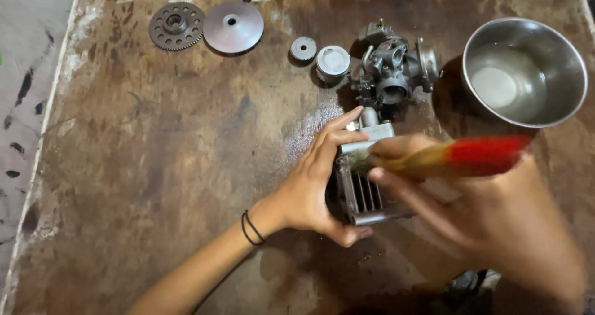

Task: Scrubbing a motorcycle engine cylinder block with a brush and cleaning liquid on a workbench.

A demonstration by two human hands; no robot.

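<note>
My left hand (316, 182) grips a finned metal engine cylinder (365, 194) from its left side, holding it on the worn brown table (155, 166). My right hand (489, 216) holds a paintbrush (458, 157) with a red and wooden handle. Its bristles rest on the cylinder's top fins. The right hand is blurred and covers the cylinder's right side.
A carburetor (390, 70) lies just beyond the cylinder. A piston (333, 62), a small gear (303, 48), a round pulley disc (233, 27) and a toothed gear wheel (176, 26) line the far edge. A steel bowl (527, 70) holding liquid stands at the far right.
</note>
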